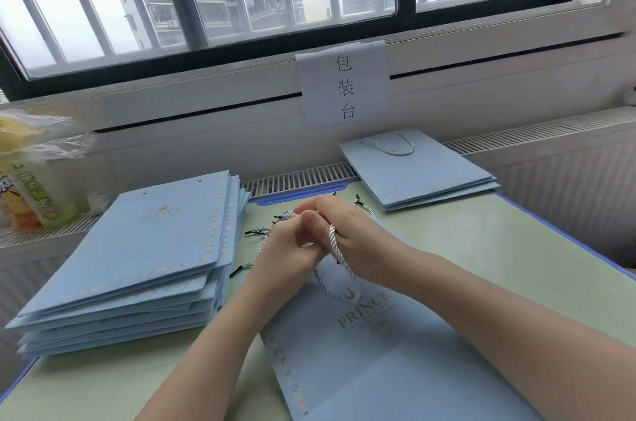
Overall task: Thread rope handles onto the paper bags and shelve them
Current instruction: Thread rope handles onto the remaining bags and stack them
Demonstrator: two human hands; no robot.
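Two bag stacks (130, 258) (423, 172); one loose bag (378, 362).

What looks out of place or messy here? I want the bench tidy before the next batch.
Little stands out. The tall stack of blue bags at left is fanned unevenly, and loose rope handles lie scattered beside it. The stack with handles sits askew. Both hands work one rope.

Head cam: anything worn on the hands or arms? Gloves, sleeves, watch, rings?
Nothing worn that shows. The left hand and the right hand are bare, without gloves. Both forearms are bare to the frame edge, with no sleeve, watch or bracelet visible. No rings show on the visible fingers.
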